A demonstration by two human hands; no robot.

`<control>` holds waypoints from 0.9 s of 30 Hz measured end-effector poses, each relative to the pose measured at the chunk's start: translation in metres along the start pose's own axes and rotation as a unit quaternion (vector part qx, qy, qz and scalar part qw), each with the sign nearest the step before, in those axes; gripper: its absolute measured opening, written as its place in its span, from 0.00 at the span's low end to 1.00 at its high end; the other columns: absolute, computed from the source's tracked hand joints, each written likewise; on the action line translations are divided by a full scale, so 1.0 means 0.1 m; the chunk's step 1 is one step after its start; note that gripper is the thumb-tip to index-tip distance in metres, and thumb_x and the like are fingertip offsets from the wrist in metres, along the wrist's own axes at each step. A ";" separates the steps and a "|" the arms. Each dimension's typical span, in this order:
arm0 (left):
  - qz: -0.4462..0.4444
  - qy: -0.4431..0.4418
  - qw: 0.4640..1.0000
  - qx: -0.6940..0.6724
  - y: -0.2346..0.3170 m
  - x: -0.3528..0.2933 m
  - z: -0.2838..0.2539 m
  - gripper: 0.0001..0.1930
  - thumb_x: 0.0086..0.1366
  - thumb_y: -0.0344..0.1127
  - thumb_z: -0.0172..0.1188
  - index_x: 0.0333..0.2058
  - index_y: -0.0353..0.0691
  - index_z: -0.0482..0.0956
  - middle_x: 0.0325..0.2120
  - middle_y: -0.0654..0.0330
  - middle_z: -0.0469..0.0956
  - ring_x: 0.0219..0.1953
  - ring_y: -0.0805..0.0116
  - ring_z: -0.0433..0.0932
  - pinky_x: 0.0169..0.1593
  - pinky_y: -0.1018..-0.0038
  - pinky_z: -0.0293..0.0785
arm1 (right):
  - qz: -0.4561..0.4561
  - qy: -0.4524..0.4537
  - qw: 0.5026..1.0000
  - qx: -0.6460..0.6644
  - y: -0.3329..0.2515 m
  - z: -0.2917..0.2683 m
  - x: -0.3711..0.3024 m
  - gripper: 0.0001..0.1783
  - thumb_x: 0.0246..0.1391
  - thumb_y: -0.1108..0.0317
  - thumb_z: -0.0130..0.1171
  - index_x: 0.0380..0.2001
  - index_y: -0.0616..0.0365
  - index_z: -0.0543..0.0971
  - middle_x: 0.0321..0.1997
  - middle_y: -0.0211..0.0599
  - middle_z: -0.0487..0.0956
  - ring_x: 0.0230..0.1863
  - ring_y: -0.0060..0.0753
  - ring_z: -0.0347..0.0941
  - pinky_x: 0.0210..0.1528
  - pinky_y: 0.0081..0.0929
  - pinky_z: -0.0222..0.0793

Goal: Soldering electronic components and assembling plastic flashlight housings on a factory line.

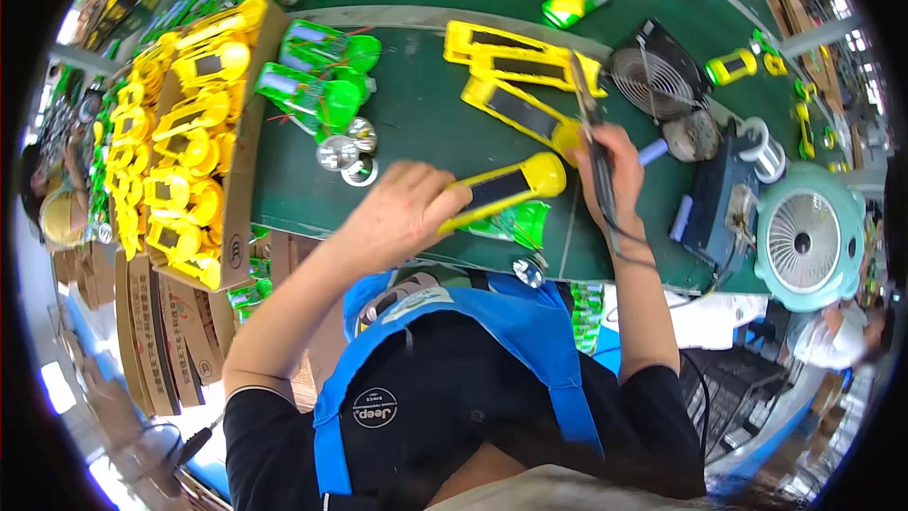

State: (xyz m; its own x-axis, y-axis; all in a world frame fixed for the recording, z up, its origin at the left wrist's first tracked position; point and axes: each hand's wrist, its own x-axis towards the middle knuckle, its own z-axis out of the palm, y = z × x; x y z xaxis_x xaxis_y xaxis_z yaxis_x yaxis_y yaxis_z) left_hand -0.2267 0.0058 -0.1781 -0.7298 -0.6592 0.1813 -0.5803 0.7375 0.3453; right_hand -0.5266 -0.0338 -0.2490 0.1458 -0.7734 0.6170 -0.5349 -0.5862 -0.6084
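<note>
My left hand is closed on the handle end of a yellow plastic lamp housing with a dark panel set in it. Just under that housing lies a green shell, with a round silver reflector at the bench edge. My right hand grips a soldering iron, its shaft pointing away from me and its cable running back along my wrist. Beyond the iron, more yellow housings with dark panels lie in a loose stack. Whether the iron's tip touches them I cannot tell.
A carton of yellow housings stands at left, beside green shells and silver reflectors. At right are a black fan, a soldering station, a wire spool and a pale green fan. A conveyor with lamps runs behind.
</note>
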 end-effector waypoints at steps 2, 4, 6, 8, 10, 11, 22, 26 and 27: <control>-0.006 0.039 0.999 -0.020 0.03 -0.17 0.02 0.24 0.44 0.29 0.66 0.42 0.41 0.70 0.38 0.58 0.74 0.40 0.58 0.73 0.42 0.65 0.69 | 0.008 0.011 0.999 0.050 -0.05 -0.07 -0.14 0.22 0.44 0.75 0.68 0.43 0.57 0.72 0.35 0.46 0.76 0.31 0.43 0.75 0.34 0.29 0.71; -0.025 0.097 0.992 -0.081 0.05 -0.30 -0.07 0.24 0.43 0.28 0.69 0.40 0.41 0.69 0.40 0.54 0.75 0.42 0.53 0.74 0.44 0.63 0.71 | 0.031 0.025 0.996 0.084 -0.13 -0.22 -0.27 0.18 0.50 0.69 0.66 0.43 0.58 0.72 0.35 0.43 0.77 0.32 0.38 0.74 0.35 0.28 0.70; -0.021 0.149 0.982 -0.111 0.01 -0.33 -0.31 0.27 0.41 0.27 0.74 0.40 0.40 0.69 0.41 0.49 0.75 0.43 0.49 0.76 0.47 0.60 0.72 | -0.022 0.039 0.997 0.058 -0.17 -0.30 -0.31 0.18 0.56 0.66 0.61 0.47 0.56 0.68 0.33 0.42 0.78 0.35 0.36 0.75 0.43 0.31 0.70; -0.073 0.192 0.976 -0.077 -0.16 -0.14 -0.59 0.28 0.43 0.26 0.72 0.42 0.40 0.66 0.39 0.51 0.73 0.40 0.47 0.75 0.44 0.60 0.73 | 0.010 0.045 0.991 0.122 -0.23 -0.26 -0.33 0.19 0.59 0.66 0.57 0.49 0.56 0.64 0.38 0.46 0.76 0.38 0.38 0.77 0.46 0.32 0.70; -0.087 0.222 0.968 -0.076 -0.53 0.31 -0.80 0.29 0.47 0.26 0.69 0.44 0.39 0.61 0.38 0.50 0.73 0.42 0.46 0.75 0.45 0.63 0.72 | 0.029 0.049 0.980 0.190 -0.26 -0.16 -0.29 0.19 0.58 0.67 0.57 0.50 0.57 0.64 0.43 0.48 0.74 0.39 0.39 0.78 0.44 0.34 0.72; -0.078 0.220 0.970 -0.075 -0.78 0.61 -0.87 0.28 0.49 0.28 0.69 0.44 0.40 0.60 0.37 0.50 0.74 0.42 0.46 0.75 0.45 0.63 0.72 | 0.039 0.040 0.985 0.161 -0.28 -0.10 -0.27 0.18 0.61 0.65 0.55 0.50 0.56 0.62 0.39 0.47 0.77 0.41 0.38 0.77 0.48 0.35 0.69; -0.261 0.097 0.948 -0.152 -2.24 2.09 -0.40 0.32 0.57 0.54 0.65 0.51 0.35 0.67 0.44 0.49 0.76 0.46 0.59 0.77 0.52 0.68 0.72 | 0.013 0.002 0.996 0.091 -0.19 -0.05 -0.14 0.17 0.52 0.70 0.62 0.43 0.57 0.68 0.31 0.40 0.81 0.36 0.39 0.77 0.39 0.31 0.73; -0.204 0.077 0.955 -0.202 -2.37 1.96 -0.77 0.25 0.65 0.53 0.57 0.50 0.37 0.74 0.45 0.56 0.77 0.50 0.67 0.74 0.54 0.70 0.69 | 0.056 0.012 0.989 0.137 -0.19 -0.03 -0.14 0.14 0.53 0.65 0.64 0.38 0.57 0.72 0.31 0.40 0.82 0.34 0.42 0.80 0.36 0.31 0.75; -0.222 0.064 0.959 -0.165 -2.37 1.96 -0.75 0.25 0.66 0.52 0.55 0.53 0.40 0.74 0.46 0.58 0.77 0.50 0.67 0.74 0.54 0.70 0.69 | 0.055 0.013 0.988 0.144 -0.19 -0.02 -0.13 0.17 0.54 0.62 0.62 0.42 0.57 0.69 0.31 0.41 0.82 0.33 0.42 0.80 0.36 0.32 0.76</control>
State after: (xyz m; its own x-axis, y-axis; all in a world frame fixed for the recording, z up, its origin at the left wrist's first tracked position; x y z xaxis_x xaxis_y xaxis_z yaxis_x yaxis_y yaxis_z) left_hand -0.2050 -0.3092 -0.1554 -0.3740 -0.9259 0.0529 -0.6628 0.3068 0.6830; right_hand -0.5200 -0.0121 -0.2450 0.0761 -0.8323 0.5490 -0.2867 -0.5457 -0.7874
